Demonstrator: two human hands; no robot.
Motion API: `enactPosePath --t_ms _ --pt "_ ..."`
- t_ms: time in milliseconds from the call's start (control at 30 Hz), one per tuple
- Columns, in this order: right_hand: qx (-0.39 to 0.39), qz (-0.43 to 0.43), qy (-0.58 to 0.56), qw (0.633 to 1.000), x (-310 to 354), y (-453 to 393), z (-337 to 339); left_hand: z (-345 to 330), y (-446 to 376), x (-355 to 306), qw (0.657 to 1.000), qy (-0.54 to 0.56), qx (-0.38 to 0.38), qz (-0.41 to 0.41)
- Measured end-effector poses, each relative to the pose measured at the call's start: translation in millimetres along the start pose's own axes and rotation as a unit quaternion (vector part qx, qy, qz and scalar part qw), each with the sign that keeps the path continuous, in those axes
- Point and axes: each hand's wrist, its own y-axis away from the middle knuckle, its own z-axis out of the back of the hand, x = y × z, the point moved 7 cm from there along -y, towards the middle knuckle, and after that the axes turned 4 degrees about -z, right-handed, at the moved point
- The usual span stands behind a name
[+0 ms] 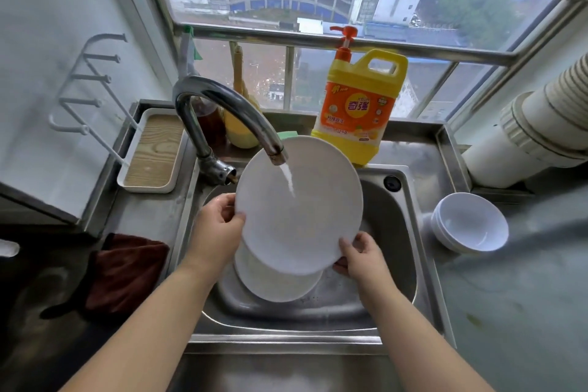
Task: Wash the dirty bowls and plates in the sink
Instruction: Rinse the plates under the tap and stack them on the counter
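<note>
White plate (299, 207): held tilted over the sink (394, 232), under water running from the faucet (222, 105). Left hand (216, 226) grips its left rim; right hand (359, 256) grips its lower right rim. Second plate (273, 280): in the sink basin, beneath. Stacked white bowls (471, 223): table, right of sink. Detergent bottle (359, 105): back edge.

Soft, grey daylight comes through the window (318, 9) behind the sink (397, 226); no hard shadows; the lower left corner by the dark cloth (127, 270) is dim; dull sheen on the tap (222, 105) and steel; wide-angle lens bends the window frame and wall at the edges; overall slightly soft, the counter (525, 296) at right smeared by blur.
</note>
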Motion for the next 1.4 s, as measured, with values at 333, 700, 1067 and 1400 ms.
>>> enactPosePath --t_ms 333,700,1067,1400 --pt "0.027 -0.076 0.142 0.987 -6.8 20.4 -13.8 33.6 23.4 17.5 0.993 -0.017 -0.046 0.104" --pt "-0.106 0.137 0.260 0.950 78.1 58.8 37.5 -38.8 56.3 94.3 0.944 0.025 0.102 0.313" --pt "-0.192 0.277 0.309 0.890 121.3 114.2 56.1 -102.0 76.4 95.8 0.911 0.027 0.200 0.360" --pt "-0.240 0.127 0.231 0.934 44.1 79.6 196.1 -159.0 61.0 -1.6 0.967 0.087 0.204 0.125"
